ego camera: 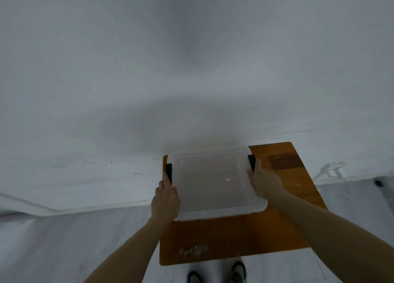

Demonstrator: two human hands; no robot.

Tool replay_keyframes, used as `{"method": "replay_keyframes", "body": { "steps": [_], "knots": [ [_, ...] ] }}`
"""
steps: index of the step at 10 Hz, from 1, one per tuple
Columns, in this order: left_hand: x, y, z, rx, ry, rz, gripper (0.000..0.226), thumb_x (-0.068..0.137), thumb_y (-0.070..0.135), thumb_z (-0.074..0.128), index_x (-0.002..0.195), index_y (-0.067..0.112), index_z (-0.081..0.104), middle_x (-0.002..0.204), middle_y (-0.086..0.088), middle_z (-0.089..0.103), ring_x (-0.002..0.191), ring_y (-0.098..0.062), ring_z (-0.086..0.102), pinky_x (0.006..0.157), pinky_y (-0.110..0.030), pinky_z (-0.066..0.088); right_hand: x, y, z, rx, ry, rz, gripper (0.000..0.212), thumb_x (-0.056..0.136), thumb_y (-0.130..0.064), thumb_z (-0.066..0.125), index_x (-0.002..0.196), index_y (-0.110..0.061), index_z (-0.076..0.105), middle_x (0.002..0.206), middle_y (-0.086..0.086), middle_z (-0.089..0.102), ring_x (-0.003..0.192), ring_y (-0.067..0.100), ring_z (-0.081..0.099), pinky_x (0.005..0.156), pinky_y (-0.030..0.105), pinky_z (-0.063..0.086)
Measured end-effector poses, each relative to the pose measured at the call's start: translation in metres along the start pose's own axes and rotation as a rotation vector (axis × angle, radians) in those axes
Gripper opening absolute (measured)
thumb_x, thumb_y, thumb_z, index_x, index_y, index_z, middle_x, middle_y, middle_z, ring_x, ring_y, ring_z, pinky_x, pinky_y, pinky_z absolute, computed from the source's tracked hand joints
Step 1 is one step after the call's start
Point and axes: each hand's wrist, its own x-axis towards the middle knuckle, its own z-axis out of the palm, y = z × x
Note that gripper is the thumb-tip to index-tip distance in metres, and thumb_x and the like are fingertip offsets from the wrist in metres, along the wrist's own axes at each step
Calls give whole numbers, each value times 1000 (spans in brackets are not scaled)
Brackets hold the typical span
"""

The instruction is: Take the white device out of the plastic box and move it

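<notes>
A translucent plastic box [215, 184] with its lid on sits on a brown wooden table [234, 238]. Black latches are on its left side [168, 172] and right side [251, 162]. My left hand [165, 199] holds the box's left edge, fingers reaching up beside the left latch and thumb on the lid rim. My right hand [264, 181] holds the right edge, with fingertips at the right latch. The frosted lid hides the inside, and no white device can be made out.
The table stands against a plain white wall [191, 69], with pale floor to the left and right. A darker patch [285, 161] marks the tabletop right of the box. My shoes [217, 272] show below the table's near edge.
</notes>
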Motion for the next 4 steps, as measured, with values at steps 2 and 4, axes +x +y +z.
{"method": "replay_keyframes", "body": {
  "steps": [2, 4],
  "knots": [
    [0, 0, -8, 145, 23, 89, 59, 99, 29, 38, 149, 7, 17, 142, -14, 41, 117, -28, 49, 89, -39, 50, -7, -1, -17, -32, -20, -22, 57, 99, -50, 34, 143, -15, 28, 97, 4, 64, 80, 21, 64, 72, 41, 57],
    [8, 27, -15, 320, -3, 289, 59, 99, 40, 30, 150, 15, 15, 159, -16, 11, 146, -32, 13, 113, -44, 27, -8, -36, -112, 267, 384, -241, 52, 97, -48, 46, 140, -18, 43, 124, 5, 59, 106, 20, 59, 86, 38, 49]
  ]
}}
